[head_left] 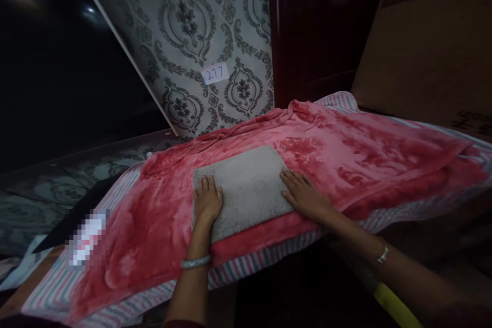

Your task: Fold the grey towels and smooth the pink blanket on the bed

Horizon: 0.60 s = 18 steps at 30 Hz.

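Observation:
A grey, fuzzy rectangular cloth (249, 184) lies flat on a red plush blanket (154, 230). My left hand (207, 200) rests palm down on the cloth's left edge, fingers stretched out. On the opposite side, my right hand (303, 195) lies with its fingers spread, the fingertips touching the cloth's right edge and the palm over the blanket. Neither hand grips anything. Beneath the blanket, a striped sheet (265, 256) shows along the front and side edges.
A large dark screen (69, 61) stands at the left. Behind the blanket is patterned wallpaper (215, 25) with a paper label (216, 73) reading 277. A big cardboard box (430, 51) leans at the right, beside a dark red door (311, 25). A blurred-out item (87, 240) lies at the left edge.

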Tool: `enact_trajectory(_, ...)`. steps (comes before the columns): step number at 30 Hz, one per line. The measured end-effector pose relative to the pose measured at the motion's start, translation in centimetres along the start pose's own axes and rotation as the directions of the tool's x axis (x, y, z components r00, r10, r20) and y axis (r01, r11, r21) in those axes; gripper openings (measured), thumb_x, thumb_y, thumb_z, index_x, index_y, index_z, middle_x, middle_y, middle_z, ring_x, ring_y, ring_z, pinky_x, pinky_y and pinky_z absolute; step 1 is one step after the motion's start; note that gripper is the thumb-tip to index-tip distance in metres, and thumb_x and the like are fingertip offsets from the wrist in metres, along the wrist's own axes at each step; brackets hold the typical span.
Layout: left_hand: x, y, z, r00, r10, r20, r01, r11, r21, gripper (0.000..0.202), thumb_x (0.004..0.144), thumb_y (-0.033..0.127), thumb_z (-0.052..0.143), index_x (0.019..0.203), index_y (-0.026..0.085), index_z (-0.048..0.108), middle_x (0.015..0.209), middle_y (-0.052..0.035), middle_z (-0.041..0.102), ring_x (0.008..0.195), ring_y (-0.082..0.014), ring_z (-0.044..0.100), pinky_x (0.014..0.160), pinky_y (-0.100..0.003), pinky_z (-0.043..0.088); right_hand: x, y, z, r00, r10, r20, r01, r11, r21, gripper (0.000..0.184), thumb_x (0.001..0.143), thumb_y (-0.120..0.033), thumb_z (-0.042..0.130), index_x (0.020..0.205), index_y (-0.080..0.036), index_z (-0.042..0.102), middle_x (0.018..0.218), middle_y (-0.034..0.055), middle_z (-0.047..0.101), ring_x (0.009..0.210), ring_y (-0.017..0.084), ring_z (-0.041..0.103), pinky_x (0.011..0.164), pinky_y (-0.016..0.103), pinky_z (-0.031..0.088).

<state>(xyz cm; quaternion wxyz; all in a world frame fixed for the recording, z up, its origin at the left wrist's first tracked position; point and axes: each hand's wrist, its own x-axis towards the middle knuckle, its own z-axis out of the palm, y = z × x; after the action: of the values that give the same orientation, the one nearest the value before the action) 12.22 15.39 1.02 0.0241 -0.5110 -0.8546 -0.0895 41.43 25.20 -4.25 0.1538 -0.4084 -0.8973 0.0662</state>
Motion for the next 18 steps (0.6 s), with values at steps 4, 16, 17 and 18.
enact_trajectory(4, 0.2, -0.4, -0.1, 1.000, -0.017, 0.017, 0.018, 0.998, -0.060, 0.060, 0.099, 0.035, 0.038, 0.155, 0.013, 0.037, 0.166, -0.0163, 0.026, 0.155, -0.0293, 0.021, 0.124, -0.052, 0.021, -0.7, 1.5, 0.7, 1.000, 0.008, -0.022, -0.008, 1.000, -0.027, 0.065, 0.102, -0.048, 0.026, 0.155, -0.015, 0.041, 0.162, 0.0120, 0.033, 0.151, 0.028, 0.028, 0.120, 0.052, 0.030)
enact_trajectory(16, -4.9, -6.9, 1.0, 0.992, 0.015, -0.127, -0.064, 0.916, -0.395, 0.061, 0.093, 0.027, 0.046, 0.151, 0.008, 0.044, 0.162, -0.0163, 0.036, 0.152, -0.0235, 0.030, 0.126, -0.041, 0.024, 8.9, -15.2, -2.0, 0.920, -0.385, 0.072, 0.382, 0.922, 0.060, 0.063, 0.098, -0.033, 0.035, 0.158, -0.013, 0.035, 0.162, 0.0137, 0.031, 0.152, 0.027, 0.025, 0.122, 0.051, 0.026)
enact_trajectory(17, -5.3, -6.9, 1.3, 0.990, 0.043, -0.132, -0.091, 0.917, -0.388, 0.061, 0.093, 0.028, 0.046, 0.151, 0.008, 0.044, 0.161, -0.0162, 0.036, 0.151, -0.0239, 0.031, 0.126, -0.042, 0.025, 9.8, -17.3, -1.4, 0.911, -0.404, 0.083, 0.398, 0.914, 0.080, 0.064, 0.098, -0.032, 0.035, 0.159, -0.013, 0.033, 0.163, 0.0135, 0.029, 0.153, 0.026, 0.023, 0.122, 0.050, 0.025)
enact_trajectory(18, -5.6, -6.9, 1.5, 0.990, 0.064, -0.127, -0.108, 0.920, -0.376, 0.061, 0.093, 0.028, 0.046, 0.151, 0.009, 0.044, 0.161, -0.0162, 0.037, 0.151, -0.0243, 0.032, 0.126, -0.043, 0.026, 10.5, -19.0, -0.7, 0.906, -0.414, 0.089, 0.406, 0.909, 0.093, 0.064, 0.098, -0.031, 0.035, 0.160, -0.013, 0.031, 0.164, 0.0133, 0.027, 0.153, 0.026, 0.022, 0.123, 0.050, 0.024)
